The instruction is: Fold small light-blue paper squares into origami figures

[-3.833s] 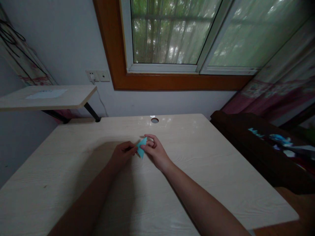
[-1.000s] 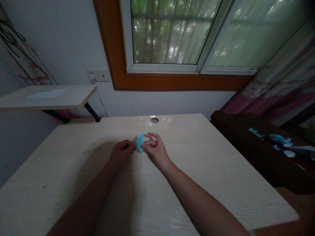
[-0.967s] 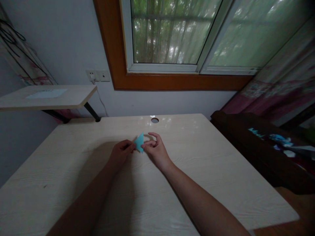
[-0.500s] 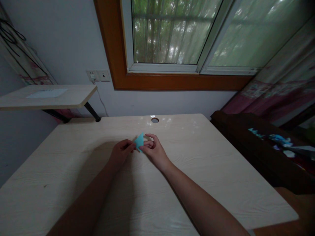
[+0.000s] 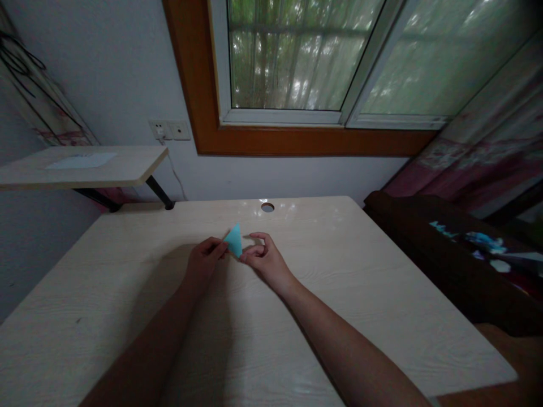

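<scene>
A small light-blue piece of folded paper [image 5: 234, 241], triangular in outline, is held up just over the pale wooden desk [image 5: 356, 294]. My left hand [image 5: 206, 255] pinches its left corner between thumb and fingers. At the paper's lower right corner is my right hand [image 5: 262, 254], its thumb and a bent finger closed on the tip. The right index finger stretches out apart from the paper, above the pinch. The right hand's grip on the corner is small and hard to see in detail.
A round cable hole [image 5: 267, 207] lies near the desk's back edge. At the back left a raised shelf [image 5: 127, 164] on black legs bears a white sheet. To the right stands dark furniture [image 5: 407, 243] with small blue and white items [image 5: 486, 242].
The folded paper has shifted slightly left and up with my left hand. My right thumb has slid from the paper's face to its lower right tip.
</scene>
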`<move>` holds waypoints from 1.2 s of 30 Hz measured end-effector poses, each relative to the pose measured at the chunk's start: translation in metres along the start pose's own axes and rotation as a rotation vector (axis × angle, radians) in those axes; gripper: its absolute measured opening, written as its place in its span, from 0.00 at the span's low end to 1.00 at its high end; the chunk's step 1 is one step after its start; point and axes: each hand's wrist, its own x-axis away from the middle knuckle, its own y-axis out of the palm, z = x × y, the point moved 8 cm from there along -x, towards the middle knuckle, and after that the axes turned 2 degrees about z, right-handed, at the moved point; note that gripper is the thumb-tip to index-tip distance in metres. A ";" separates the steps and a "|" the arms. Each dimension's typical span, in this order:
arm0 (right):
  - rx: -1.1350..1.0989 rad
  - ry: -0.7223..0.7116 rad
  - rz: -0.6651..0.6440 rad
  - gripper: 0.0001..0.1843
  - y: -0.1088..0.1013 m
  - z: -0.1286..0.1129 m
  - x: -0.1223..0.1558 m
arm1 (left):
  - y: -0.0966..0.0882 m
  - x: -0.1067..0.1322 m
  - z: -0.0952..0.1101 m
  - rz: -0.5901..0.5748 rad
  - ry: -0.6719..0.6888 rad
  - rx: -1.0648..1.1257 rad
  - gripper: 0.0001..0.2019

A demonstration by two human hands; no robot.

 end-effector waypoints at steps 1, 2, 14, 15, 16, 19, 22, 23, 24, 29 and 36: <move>-0.004 0.006 -0.004 0.33 0.000 0.001 0.000 | -0.001 0.000 -0.001 0.008 0.001 0.004 0.11; -0.006 0.011 -0.007 0.33 0.000 0.002 -0.001 | -0.001 -0.001 -0.001 0.016 0.004 0.009 0.11; 0.029 -0.071 0.023 0.23 -0.002 -0.007 0.000 | 0.000 -0.001 -0.002 0.007 -0.018 0.061 0.11; 0.031 -0.062 0.021 0.22 -0.002 -0.007 0.000 | 0.004 0.000 -0.002 -0.029 -0.022 0.058 0.11; 0.033 -0.050 0.015 0.21 -0.002 -0.006 0.000 | 0.008 0.001 -0.003 -0.071 -0.022 0.052 0.11; 0.026 -0.024 -0.017 0.18 0.000 -0.003 -0.001 | 0.020 0.005 -0.002 -0.206 0.007 0.011 0.12; -0.002 -0.022 -0.035 0.18 0.000 0.000 -0.001 | 0.026 0.007 0.000 -0.269 0.043 -0.032 0.12; -0.015 -0.025 -0.032 0.18 -0.001 0.001 -0.001 | 0.026 0.007 0.000 -0.271 0.049 -0.046 0.12; -0.027 -0.029 -0.029 0.18 -0.001 0.001 -0.002 | 0.026 0.007 0.000 -0.265 0.052 -0.059 0.12; -0.061 -0.050 -0.004 0.21 -0.004 0.002 -0.004 | 0.025 0.007 0.001 -0.240 0.072 -0.087 0.12; -0.171 0.014 0.050 0.25 -0.009 0.002 -0.003 | 0.021 0.002 0.007 -0.175 0.180 0.074 0.13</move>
